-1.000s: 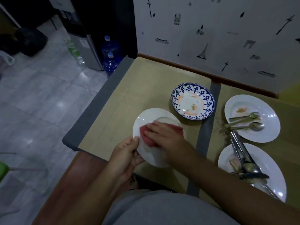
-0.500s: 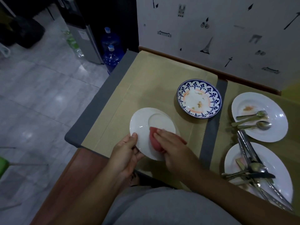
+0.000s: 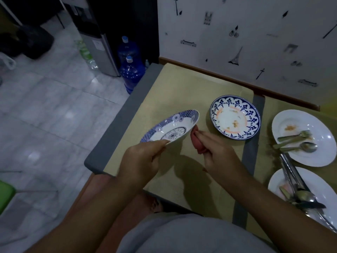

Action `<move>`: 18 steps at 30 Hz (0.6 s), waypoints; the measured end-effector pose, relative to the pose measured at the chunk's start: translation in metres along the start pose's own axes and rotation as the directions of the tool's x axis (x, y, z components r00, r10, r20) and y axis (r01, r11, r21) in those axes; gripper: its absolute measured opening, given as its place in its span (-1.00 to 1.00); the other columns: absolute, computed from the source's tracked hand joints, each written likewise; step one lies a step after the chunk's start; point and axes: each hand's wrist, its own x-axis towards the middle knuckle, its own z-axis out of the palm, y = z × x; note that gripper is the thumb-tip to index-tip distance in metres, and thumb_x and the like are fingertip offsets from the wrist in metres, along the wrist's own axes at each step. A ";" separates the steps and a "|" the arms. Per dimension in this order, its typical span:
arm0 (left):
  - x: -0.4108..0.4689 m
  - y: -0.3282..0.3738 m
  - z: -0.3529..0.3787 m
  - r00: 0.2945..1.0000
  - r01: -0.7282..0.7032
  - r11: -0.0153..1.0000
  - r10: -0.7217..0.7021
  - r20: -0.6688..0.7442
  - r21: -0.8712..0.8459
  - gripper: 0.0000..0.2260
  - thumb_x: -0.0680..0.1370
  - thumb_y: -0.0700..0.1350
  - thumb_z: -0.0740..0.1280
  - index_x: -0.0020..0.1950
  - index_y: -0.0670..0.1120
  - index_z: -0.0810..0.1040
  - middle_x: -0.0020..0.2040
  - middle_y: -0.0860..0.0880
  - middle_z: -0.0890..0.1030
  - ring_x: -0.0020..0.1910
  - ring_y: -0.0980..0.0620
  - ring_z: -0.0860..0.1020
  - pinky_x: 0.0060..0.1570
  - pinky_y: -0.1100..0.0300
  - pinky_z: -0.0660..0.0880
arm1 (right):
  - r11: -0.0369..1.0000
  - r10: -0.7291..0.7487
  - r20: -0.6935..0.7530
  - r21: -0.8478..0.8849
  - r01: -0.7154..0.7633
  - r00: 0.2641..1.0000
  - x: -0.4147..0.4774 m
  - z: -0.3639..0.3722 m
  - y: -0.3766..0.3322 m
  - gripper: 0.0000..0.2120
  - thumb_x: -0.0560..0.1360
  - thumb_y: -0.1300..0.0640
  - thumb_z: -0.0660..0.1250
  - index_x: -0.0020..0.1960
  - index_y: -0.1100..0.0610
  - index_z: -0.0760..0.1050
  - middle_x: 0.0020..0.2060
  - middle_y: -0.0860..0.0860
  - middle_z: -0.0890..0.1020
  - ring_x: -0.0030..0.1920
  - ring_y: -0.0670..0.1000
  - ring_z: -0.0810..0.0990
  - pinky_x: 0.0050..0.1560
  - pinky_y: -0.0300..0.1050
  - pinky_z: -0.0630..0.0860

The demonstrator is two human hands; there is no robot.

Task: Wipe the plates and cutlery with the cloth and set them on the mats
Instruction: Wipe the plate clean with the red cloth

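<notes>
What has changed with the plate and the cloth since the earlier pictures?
The left hand has turned the plate over: earlier its white underside faced up, now its blue patterned face shows, tilted, lifted off the mat. The right hand drew the red cloth off the plate to beside its rim. The blue bowl, both white plates and the cutlery stayed put.

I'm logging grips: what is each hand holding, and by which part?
Left hand pinches the blue-patterned plate by its near rim, tilted above the mat. Right hand holds the bunched red cloth.
</notes>
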 end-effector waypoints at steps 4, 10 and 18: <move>-0.019 -0.033 0.006 0.985 -0.150 0.979 0.160 -0.066 0.139 -0.76 0.54 -0.31 0.33 0.08 -0.14 0.75 0.02 -0.08 0.75 -0.06 -0.09 0.73 -0.14 0.04 0.66 | 0.999 0.029 0.021 -0.024 -0.029 0.999 -0.004 0.012 0.006 -0.38 0.40 0.52 0.28 0.42 0.20 0.40 0.31 0.08 0.51 0.23 0.02 0.48 0.18 -0.46 0.30; -0.033 -0.068 0.014 0.956 -0.269 0.934 0.288 -0.052 0.233 -0.67 0.66 -0.22 0.17 0.01 -0.17 0.76 -0.01 -0.10 0.75 -0.04 -0.10 0.73 -0.06 0.03 0.64 | 0.988 0.041 0.043 -0.152 -0.034 0.998 -0.010 0.036 0.019 -0.39 0.35 0.51 0.32 0.36 0.21 0.46 0.27 0.11 0.55 0.21 0.06 0.48 0.23 -0.50 0.16; -0.072 -0.099 0.030 0.968 -0.250 0.945 0.237 0.085 0.210 -0.73 0.62 -0.12 0.26 0.09 -0.13 0.75 0.09 -0.08 0.74 0.06 -0.11 0.72 0.12 -0.12 0.61 | 0.966 0.017 0.135 -0.256 0.018 0.991 -0.020 0.059 0.023 -0.54 0.43 0.34 0.37 0.33 0.20 0.50 0.23 0.10 0.57 0.16 0.04 0.45 0.21 -0.34 0.24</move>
